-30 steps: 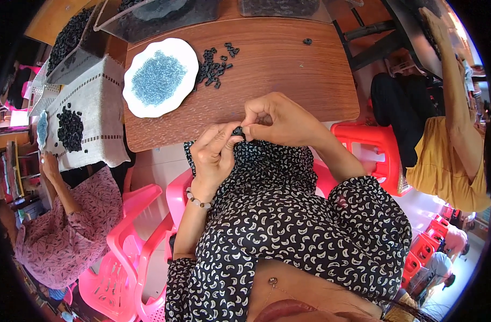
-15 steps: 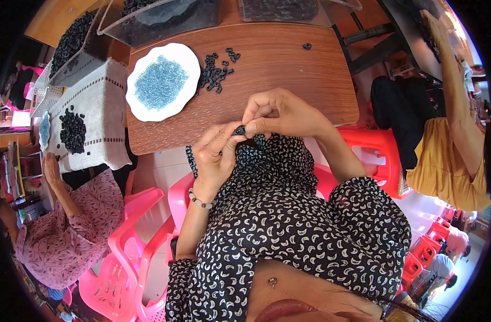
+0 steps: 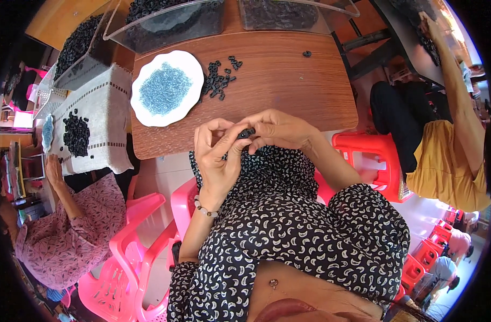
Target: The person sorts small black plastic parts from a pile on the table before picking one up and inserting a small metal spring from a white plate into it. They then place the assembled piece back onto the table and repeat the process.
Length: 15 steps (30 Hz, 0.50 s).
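Between my two hands, just off the table's near edge, is a small black plastic part (image 3: 246, 133). The thumb and forefinger of my left hand (image 3: 218, 153) pinch it from the left. From the other side my right hand (image 3: 280, 129) grips it too, fingers closed round its right end. Its finer details are too small to make out. On the table beyond, a white scalloped plate (image 3: 143, 111) bears a heap of tiny clear bluish pieces (image 3: 166, 88). A loose pile of similar black parts (image 3: 217, 81) lies against the plate's right side.
Clear bins (image 3: 175, 33) of black parts line the table's (image 3: 288, 80) far edge, and a lone black part (image 3: 307, 53) lies at right. At left, a person's hand (image 3: 55, 170) is by a cloth-covered table (image 3: 103, 107). Pink chairs (image 3: 140, 236) and a red stool (image 3: 382, 161) stand nearby.
My right hand has lowered and its fingers have closed further round the black part. My left hand has turned a little, and the part shows more of its length. The view has shifted slightly.
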### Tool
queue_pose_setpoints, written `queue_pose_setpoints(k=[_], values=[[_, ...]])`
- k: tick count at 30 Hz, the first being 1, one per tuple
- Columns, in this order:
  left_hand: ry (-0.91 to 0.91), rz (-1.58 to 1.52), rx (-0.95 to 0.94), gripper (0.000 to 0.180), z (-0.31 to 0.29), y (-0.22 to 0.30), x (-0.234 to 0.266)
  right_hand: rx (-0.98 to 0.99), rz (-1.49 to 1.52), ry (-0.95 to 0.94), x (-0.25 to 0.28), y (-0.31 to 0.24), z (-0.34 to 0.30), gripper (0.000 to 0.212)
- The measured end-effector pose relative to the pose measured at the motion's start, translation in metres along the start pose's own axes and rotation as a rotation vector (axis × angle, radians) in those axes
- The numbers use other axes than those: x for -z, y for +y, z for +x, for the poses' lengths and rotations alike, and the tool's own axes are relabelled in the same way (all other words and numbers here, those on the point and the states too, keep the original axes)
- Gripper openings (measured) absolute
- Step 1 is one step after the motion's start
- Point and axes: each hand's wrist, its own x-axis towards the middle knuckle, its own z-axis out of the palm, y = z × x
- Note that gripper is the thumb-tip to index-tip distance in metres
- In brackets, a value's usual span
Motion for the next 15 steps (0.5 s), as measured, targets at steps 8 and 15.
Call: queue_pose_setpoints(k=[8,15], values=[[-0.029,0.049,-0.049,0.031,-0.004,-0.001,-0.005,0.024,0.137,-0.039,-0.002,0.005,-0.001,0.056],[-0.027,0.131,-0.135,0.029,-0.003,0.003,-0.006,0.034,0.226,0.016,-0.005,0.012,-0.002,0.050]])
